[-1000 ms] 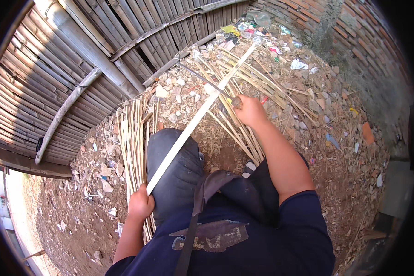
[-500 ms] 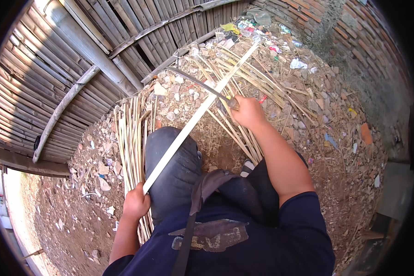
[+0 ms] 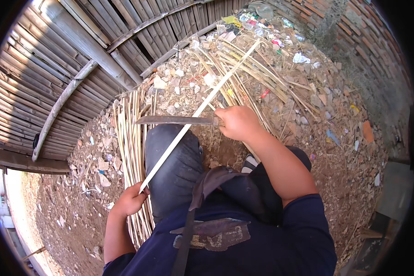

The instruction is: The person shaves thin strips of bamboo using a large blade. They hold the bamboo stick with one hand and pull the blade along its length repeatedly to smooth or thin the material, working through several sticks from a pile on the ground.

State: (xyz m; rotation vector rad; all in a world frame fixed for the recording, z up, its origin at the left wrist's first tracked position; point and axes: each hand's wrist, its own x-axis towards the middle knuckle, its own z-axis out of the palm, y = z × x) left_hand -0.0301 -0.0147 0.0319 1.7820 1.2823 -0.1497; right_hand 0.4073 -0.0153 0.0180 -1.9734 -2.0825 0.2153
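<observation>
One long pale strip [image 3: 204, 105], bamboo by the look of it, is what everything centres on right now. It slants across the left knee [image 3: 172, 158] with its near end low on the left and its far end up over the sticks on the ground. Can't tell if that far end rests on anything. It's in one piece, no split or notch I can make out.

Left hand [image 3: 129, 201] is closed around the near end. Right hand [image 3: 240, 123] is wrapped round the handle of a long knife [image 3: 163, 120], and the blade crosses the strip just beyond the knee. Whether the edge actually touches it, no idea from this angle.

Progress-wise, my read is this piece is mid-work: it's held and the blade's at it, but nothing has come off that I can see. Beside the left leg lies a neat bundle of slim sticks [image 3: 129, 152], and a looser heap of strips [image 3: 257, 78] is spread out ahead. I'd guess one lot is done and the other waiting, but honestly can't say which.

Farther out it's stony ground [image 3: 78, 221], some litter [image 3: 262, 27], a bamboo wall [image 3: 41, 78] and a brick one [image 3: 368, 46].
</observation>
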